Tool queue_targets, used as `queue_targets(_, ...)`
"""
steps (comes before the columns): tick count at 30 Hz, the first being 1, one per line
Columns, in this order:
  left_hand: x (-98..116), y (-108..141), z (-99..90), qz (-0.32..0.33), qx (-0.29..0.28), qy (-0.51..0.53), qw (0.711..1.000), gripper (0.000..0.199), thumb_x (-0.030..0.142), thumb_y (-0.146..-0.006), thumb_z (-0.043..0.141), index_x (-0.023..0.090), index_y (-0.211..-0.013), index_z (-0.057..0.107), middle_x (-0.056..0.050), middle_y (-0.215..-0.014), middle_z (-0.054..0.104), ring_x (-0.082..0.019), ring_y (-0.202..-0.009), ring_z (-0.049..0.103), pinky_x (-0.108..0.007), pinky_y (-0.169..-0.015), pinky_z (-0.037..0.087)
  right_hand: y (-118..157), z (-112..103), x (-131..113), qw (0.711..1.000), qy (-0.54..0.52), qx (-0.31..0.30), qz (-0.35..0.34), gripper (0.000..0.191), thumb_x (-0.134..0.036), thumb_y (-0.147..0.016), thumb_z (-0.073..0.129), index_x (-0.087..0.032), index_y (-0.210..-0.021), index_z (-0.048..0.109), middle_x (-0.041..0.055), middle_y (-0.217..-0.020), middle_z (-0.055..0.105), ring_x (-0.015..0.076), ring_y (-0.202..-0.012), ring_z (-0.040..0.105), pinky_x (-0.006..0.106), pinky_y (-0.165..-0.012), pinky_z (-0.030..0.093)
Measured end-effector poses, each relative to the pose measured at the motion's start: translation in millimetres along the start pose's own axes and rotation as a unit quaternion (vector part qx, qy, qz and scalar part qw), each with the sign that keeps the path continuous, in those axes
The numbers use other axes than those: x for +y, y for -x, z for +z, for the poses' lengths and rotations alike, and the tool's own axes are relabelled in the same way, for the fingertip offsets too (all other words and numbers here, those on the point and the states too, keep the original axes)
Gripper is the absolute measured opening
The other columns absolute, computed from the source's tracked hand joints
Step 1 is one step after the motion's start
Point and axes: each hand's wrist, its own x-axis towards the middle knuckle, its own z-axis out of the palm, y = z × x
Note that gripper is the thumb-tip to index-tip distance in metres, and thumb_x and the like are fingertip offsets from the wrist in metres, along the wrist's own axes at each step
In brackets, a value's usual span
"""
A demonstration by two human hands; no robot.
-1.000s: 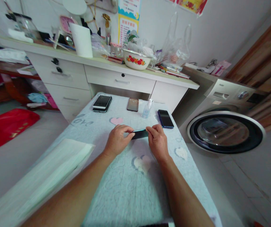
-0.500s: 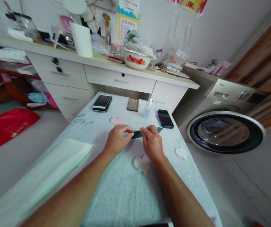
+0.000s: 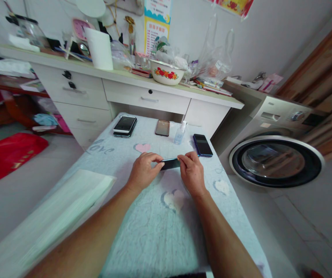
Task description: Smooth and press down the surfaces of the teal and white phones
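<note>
A dark, thin phone (image 3: 171, 163) with a bluish edge is held tilted just above the cloth-covered table. My left hand (image 3: 143, 170) pinches its left end between thumb and fingers. At the phone's upper edge toward the right, my right hand (image 3: 192, 172) is closed with its fingertips gripping it; whether a small cloth is also in those fingers is hidden. Beyond the hands stand a clear spray bottle (image 3: 180, 133) and a brownish phone case (image 3: 162, 127). Another phone (image 3: 203, 145) lies to the right, near my right hand. Stacked phones (image 3: 125, 126) lie at the far left.
A folded whitish cloth or paper (image 3: 53, 216) lies along the table's left side. Behind the table runs a white counter (image 3: 76, 69) bearing a flowered bowl (image 3: 167, 72) and a paper roll (image 3: 98, 48). A washing machine (image 3: 275, 119) stands at the right.
My right hand has slid to the right along the phone's edge, uncovering more of its dark face. My left hand keeps its pinch in about the same place.
</note>
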Motion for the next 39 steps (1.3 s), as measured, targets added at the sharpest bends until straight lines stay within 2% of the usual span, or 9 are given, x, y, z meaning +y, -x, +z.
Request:
queue_targets(8, -1, 0, -0.7, -0.005, -0.002, 0.000, 1.000, 0.004, 0.022, -0.076, 0.063, 0.022, -0.079, 0.066, 0.001, -0.080, 0.069, -0.018, -0.082, 0.062, -0.032, -0.079, 0.046, -1, -3, 7, 1.000, 0.015, 0.017, 0.011, 0.025, -0.015, -0.090, 0.046, -0.019, -0.095, 0.069, 0.0051, -0.090, 0.054, 0.0151, -0.080, 0.054, 0.026, -0.075, 0.045)
queue_targets(15, 0, 0, 0.0, 0.000, -0.003, -0.006, 1.000, 0.005, 0.022, -0.077, 0.063, 0.022, -0.080, 0.066, 0.000, -0.080, 0.069, -0.018, -0.083, 0.061, -0.033, -0.079, 0.046, 0, 2, -3, 1.000, 0.004, 0.000, 0.002, 0.025, -0.015, -0.090, 0.045, -0.021, -0.092, 0.069, 0.0047, -0.089, 0.053, 0.0149, -0.080, 0.053, 0.026, -0.075, 0.045)
queue_targets(23, 0, 0, 0.7, 0.007, -0.003, -0.012, 1.000, 0.005, 0.022, -0.077, 0.063, 0.023, -0.080, 0.066, 0.001, -0.080, 0.069, -0.018, -0.082, 0.061, -0.033, -0.080, 0.046, 2, 4, -13, 1.000, -0.006, -0.021, -0.008, 0.025, -0.016, -0.091, 0.044, -0.022, -0.097, 0.068, 0.0047, -0.091, 0.054, 0.0143, -0.080, 0.053, 0.025, -0.075, 0.046)
queue_targets(39, -1, 0, -0.2, -0.010, 0.005, -0.005, 1.000, 0.005, 0.024, -0.077, 0.063, 0.023, -0.080, 0.067, 0.000, -0.080, 0.070, -0.018, -0.082, 0.062, -0.033, -0.080, 0.046, -2, -4, 4, 1.000, 0.004, 0.013, 0.005, 0.025, -0.018, -0.091, 0.045, -0.020, -0.095, 0.070, 0.0049, -0.088, 0.054, 0.0150, -0.079, 0.054, 0.026, -0.075, 0.046)
